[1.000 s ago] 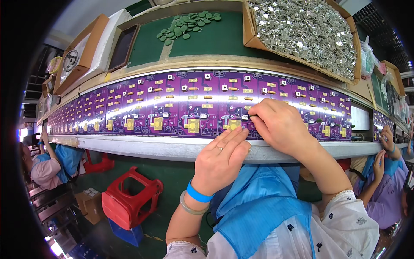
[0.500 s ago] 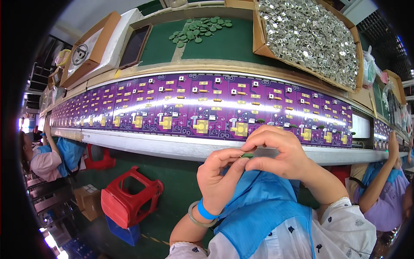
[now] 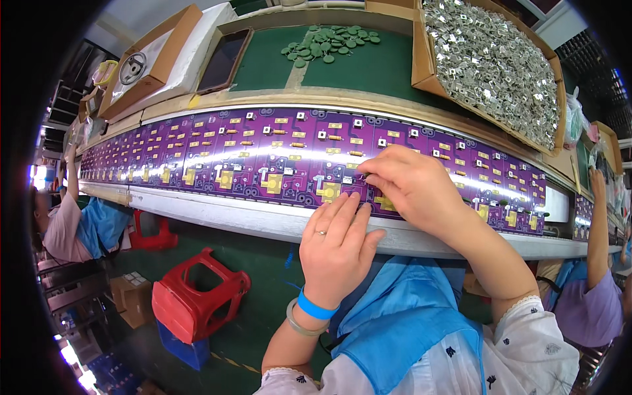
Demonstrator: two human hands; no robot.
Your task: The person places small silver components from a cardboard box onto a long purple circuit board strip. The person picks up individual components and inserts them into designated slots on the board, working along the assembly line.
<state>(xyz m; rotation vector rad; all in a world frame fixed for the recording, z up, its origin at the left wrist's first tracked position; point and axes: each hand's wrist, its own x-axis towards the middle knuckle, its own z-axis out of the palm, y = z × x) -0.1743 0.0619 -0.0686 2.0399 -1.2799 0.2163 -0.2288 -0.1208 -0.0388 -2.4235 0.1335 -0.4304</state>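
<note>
My right hand reaches over a long strip of purple circuit boards. Its thumb and fingertips are pinched at the board's surface on a green disc component, mostly hidden by the fingers. My left hand lies flat with fingers stretched out, its fingertips on the near edge of the boards; it holds nothing and is open. White square parts and banded resistors sit on the boards. To the right of my right hand, green discs stand on some boards.
Loose green discs lie on the green bench beyond the boards. A cardboard box of small metal parts stands far right, a dark tablet-like panel far left. A metal rail runs along the near side. Co-workers sit on both sides; a red stool stands lower left.
My hands have parted. My right hand has carried the green disc component forward to the board; my left hand has let go and flattened onto the board's edge. The scene has shifted rightward slightly.
</note>
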